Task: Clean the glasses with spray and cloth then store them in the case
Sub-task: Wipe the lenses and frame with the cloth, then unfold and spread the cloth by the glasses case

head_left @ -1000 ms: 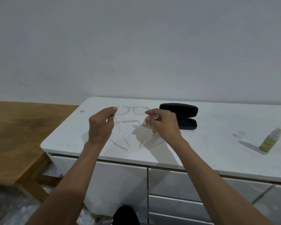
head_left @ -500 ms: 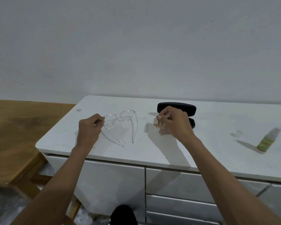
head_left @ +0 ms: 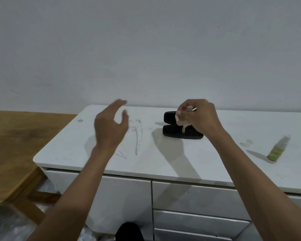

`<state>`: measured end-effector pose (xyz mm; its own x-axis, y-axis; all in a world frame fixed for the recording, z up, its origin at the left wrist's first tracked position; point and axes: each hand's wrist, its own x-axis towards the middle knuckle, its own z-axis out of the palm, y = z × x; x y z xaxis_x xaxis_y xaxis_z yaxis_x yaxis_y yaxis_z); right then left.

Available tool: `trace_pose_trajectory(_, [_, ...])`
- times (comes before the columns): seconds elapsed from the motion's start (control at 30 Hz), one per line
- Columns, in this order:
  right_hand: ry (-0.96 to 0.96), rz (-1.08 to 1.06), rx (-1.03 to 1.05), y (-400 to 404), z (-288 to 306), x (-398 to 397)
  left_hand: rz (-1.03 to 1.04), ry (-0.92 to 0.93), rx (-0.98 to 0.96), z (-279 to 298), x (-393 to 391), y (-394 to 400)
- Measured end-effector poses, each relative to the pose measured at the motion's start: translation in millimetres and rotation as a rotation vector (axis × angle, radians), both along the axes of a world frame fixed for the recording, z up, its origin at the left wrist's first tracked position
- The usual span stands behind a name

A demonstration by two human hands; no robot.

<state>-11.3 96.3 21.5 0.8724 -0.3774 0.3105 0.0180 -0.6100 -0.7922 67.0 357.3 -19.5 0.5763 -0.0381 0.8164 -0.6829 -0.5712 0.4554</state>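
Left hand [head_left: 109,129] lifted off clear-framed glasses [head_left: 137,136], fingers spread | right hand [head_left: 198,117] pinches crumpled, seemingly beige cloth [head_left: 182,120]

Pale wall [head_left: 146,49], white cabinet [head_left: 163,164] (wooden table [head_left: 16,145] beside)

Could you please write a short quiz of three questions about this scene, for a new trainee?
1. True or false: the left hand grips the glasses.
2. What does the right hand pinch? A) spray bottle B) cloth C) case
3. Fill in: the spray bottle stands on the white cabinet top, to the ____ of the case.

Key
1. False: the hand is open above the glasses, which lie on the cabinet top.
2. B: the cloth hangs from the fingers, above the open case.
3. right
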Motion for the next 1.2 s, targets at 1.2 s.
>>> trace_pose_trajectory(1.2, [0.029,0.097,0.175,-44.3,54.4,-44.1,-0.628,1.051,-0.341,106.3,-48.7,-139.4])
